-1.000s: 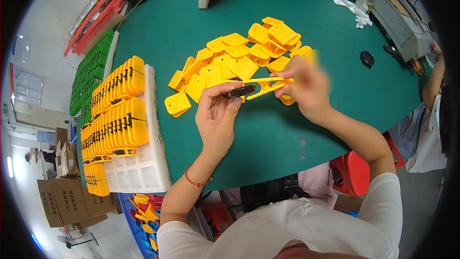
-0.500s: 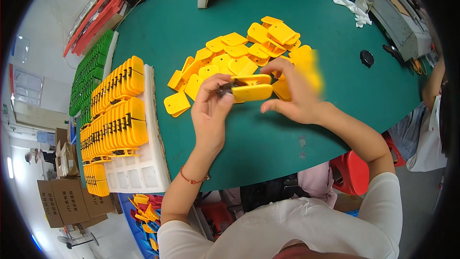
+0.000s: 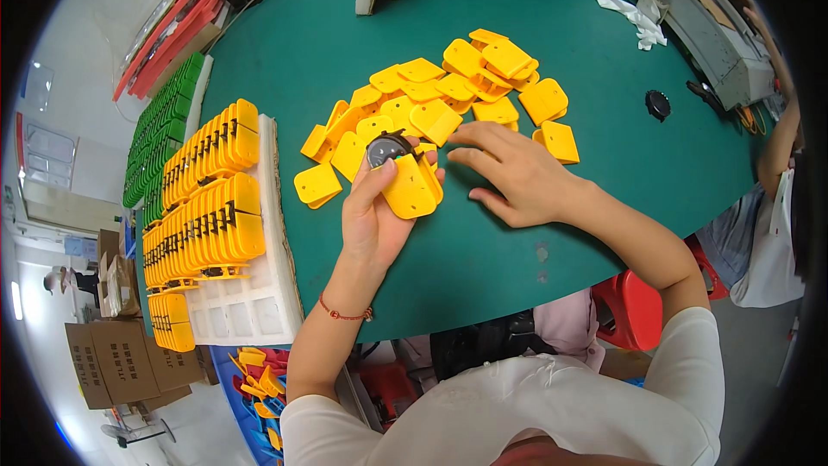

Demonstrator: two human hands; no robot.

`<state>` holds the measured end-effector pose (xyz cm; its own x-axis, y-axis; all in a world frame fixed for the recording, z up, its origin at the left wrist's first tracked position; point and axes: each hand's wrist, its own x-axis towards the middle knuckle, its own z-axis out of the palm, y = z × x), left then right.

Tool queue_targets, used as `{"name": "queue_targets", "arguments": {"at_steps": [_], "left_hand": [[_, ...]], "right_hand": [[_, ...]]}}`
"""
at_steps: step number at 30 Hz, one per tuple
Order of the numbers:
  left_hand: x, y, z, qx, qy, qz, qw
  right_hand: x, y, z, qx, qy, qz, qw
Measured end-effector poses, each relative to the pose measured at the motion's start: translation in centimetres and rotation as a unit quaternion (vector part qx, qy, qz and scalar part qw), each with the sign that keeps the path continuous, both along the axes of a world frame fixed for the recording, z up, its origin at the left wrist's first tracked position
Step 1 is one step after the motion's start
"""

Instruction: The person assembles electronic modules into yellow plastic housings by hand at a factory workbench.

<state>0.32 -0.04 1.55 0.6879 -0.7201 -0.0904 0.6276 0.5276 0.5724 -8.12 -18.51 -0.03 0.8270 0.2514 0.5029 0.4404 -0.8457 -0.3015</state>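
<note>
Beside the near edge of the yellow pile (image 3: 424, 91), the left hand (image 3: 373, 223) grips a clip (image 3: 411, 192) and a black disc (image 3: 385, 151). By the pile's near right side, the right hand (image 3: 523, 178) is loosely open. Well left of the pile, cartons (image 3: 123, 364) carry dark printed characters.

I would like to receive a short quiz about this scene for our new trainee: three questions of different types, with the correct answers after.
1. What does the left hand hold?
2. True or false: the right hand is gripping a green clip.
3. Where do the neat rows of yellow clips stand?
A) On a red stool
B) On the white foam tray at the left
C) Inside a cardboard box

Key
1. A yellow plastic clip and a round black part.
2. False; its fingers are spread and no clip shows in its grip.
3. B
</note>
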Motion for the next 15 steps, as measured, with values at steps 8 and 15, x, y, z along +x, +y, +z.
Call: {"name": "queue_targets", "arguments": {"at_steps": [8, 15], "left_hand": [[0.3, 0.3, 0.2, 0.027, -0.011, 0.007, 1.000], [0.7, 0.4, -0.3, 0.030, -0.043, -0.015, 0.999]], "right_hand": [[-0.2, 0.1, -0.8, -0.079, -0.030, -0.122, 0.989], [-0.4, 0.6, 0.2, 0.009, 0.035, -0.001, 0.999]]}}
